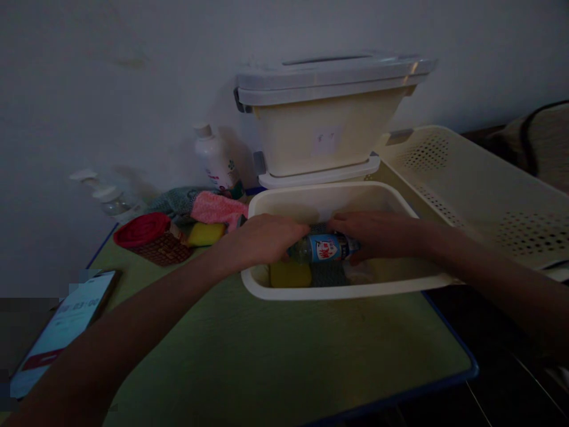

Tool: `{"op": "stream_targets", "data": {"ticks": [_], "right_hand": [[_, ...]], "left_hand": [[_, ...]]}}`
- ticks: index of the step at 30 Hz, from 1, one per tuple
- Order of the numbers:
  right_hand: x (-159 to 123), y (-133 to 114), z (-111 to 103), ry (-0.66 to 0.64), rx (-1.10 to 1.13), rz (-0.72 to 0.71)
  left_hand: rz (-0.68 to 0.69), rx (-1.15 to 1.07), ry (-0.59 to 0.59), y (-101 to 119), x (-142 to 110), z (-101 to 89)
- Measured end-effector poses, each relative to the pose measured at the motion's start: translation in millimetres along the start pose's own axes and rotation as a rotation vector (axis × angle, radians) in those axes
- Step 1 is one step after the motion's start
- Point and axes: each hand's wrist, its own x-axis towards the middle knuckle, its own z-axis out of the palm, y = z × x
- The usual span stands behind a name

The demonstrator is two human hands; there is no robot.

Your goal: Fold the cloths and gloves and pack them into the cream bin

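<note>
Both my hands reach into an open cream plastic bin (338, 292) on the green table. A clear bottle with a blue label (323, 248) lies on its side inside it. My left hand (262, 240) curls around the bottle's left end. From the other side, my right hand (377, 232) grips its right end. Under the bottle lie a yellow sponge (290, 274) and a grey cloth (329, 274).
A lidded cream box (329, 124) stands on a lid behind the bin. A perforated cream basket (480, 184) lies to the right. At left are a red-rimmed basket (153, 240), pink cloth (217, 207), yellow sponge (205, 233), white bottle (216, 157), spray bottles (109, 198) and a phone (62, 329).
</note>
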Motion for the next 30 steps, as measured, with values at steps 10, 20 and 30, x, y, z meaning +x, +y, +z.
{"op": "stream_targets", "data": {"ticks": [10, 20, 30], "right_hand": [[0.8, -1.2, -0.9, 0.015, -0.009, -0.008], [0.7, -4.4, -0.6, 0.039, -0.008, 0.014], [7.2, 1.6, 0.5, -0.003, -0.040, 0.049]], "left_hand": [[0.020, 0.029, -0.035, 4.1, 1.4, -4.0], [0.037, 0.034, 0.010, 2.1, 0.5, -1.4], [0.056, 0.042, 0.035, 2.5, 1.4, -0.7]]}}
